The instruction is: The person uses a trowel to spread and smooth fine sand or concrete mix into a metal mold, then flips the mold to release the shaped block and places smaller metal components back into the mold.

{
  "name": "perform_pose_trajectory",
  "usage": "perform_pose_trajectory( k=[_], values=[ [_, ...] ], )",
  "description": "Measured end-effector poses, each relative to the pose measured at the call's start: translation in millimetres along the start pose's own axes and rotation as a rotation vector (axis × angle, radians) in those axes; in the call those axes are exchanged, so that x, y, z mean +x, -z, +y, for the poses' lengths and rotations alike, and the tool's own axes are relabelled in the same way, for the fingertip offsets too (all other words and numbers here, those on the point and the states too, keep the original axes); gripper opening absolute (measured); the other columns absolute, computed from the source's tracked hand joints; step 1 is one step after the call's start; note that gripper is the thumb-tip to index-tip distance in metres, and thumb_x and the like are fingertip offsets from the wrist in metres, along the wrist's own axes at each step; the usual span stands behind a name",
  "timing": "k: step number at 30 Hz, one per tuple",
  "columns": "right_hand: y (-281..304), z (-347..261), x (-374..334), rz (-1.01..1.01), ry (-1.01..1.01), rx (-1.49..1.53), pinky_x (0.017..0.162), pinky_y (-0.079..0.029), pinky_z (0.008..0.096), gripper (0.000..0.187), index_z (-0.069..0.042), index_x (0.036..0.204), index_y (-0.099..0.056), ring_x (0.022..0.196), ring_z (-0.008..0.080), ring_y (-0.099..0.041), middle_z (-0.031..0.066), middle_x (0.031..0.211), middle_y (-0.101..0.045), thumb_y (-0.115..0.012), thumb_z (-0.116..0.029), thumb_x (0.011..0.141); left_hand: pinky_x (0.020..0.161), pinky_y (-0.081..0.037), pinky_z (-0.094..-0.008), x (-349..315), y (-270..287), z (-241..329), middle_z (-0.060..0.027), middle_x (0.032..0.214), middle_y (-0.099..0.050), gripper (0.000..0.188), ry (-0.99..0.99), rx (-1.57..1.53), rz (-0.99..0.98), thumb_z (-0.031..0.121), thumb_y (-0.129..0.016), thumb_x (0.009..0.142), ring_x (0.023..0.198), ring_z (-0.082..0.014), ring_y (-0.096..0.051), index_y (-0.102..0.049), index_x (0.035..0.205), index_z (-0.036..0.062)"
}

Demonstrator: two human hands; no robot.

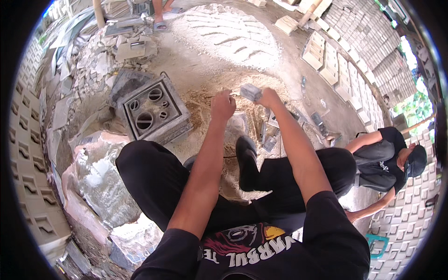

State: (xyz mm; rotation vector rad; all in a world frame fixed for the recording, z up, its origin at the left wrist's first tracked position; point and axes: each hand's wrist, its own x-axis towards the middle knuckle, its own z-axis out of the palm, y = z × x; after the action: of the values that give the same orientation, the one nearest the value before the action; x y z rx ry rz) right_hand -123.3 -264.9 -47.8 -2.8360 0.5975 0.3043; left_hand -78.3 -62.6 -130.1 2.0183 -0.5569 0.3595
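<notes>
My right hand (269, 98) grips a small grey rectangular block (251, 92), which looks dusty or worn, above sandy ground. Just left of it, my left hand (224, 105) is closed with curled fingers; whatever it may hold is too small to make out. The two hands are apart, with the block between them. To the left of my left hand stands a square grey mould box (154, 110) with round holes of different sizes in its top. Loose tan sand (200, 100) lies under and around my hands.
An opened sack of white powder (105, 186) lies at the left. Several metal tools (270, 135) rest right of my foot. A white powder heap (228, 35) spreads beyond. Rows of pale blocks (326, 60) and a crouching co-worker (380, 161) are at the right.
</notes>
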Motion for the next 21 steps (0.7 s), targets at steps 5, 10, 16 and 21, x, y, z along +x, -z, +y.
perform_pose_trajectory(
  k=[5,10,16,21],
  values=[
    [-84,76,-38,0.145,-0.23,0.092,0.087,-0.051,0.0451,0.052,0.007,0.101,-0.063,0.097,0.0416,-0.064,0.0289,0.1,-0.066,-0.077,-0.035,0.074,0.095,-0.044,-0.0448,-34,-41,3,-0.0185,0.114,-0.064,0.031,0.064,0.013,-0.399,0.014,-0.055,0.083,0.108,-0.0349,-0.059,-0.063,0.111,0.0047],
    [-147,109,-46,0.183,-0.388,0.278,0.088,-0.049,0.0467,0.048,0.007,0.104,-0.063,0.102,0.0425,-0.062,0.0309,0.106,-0.063,-0.073,-0.033,0.078,0.102,-0.037,-0.0484,-62,-68,0,-0.0154,0.123,-0.06,0.036,-0.011,0.122,-0.622,0.017,-0.054,0.085,0.117,-0.0331,-0.054,-0.06,0.118,0.007],
    [-174,208,-31,0.174,-0.31,0.17,0.09,-0.047,0.0479,0.044,0.008,0.106,-0.062,0.103,0.0449,-0.059,0.0311,0.104,-0.063,-0.07,-0.028,0.082,0.102,-0.038,-0.0473,-52,-86,29,-0.0162,0.121,-0.061,0.037,-0.083,0.06,-0.656,0.017,-0.054,0.085,0.118,-0.0332,-0.053,-0.06,0.12,0.0082],
    [-154,110,0,0.558,-0.345,0.032,0.088,-0.049,0.0475,0.031,0.006,0.105,-0.063,0.101,0.0392,-0.063,0.0298,0.101,-0.065,-0.059,-0.015,0.082,0.097,-0.04,-0.0471,-36,-22,-8,-0.0161,0.112,-0.064,0.029,-0.038,0.137,-0.428,0.016,-0.053,0.086,0.111,-0.0337,-0.056,-0.062,0.111,0.0061]
  ],
)
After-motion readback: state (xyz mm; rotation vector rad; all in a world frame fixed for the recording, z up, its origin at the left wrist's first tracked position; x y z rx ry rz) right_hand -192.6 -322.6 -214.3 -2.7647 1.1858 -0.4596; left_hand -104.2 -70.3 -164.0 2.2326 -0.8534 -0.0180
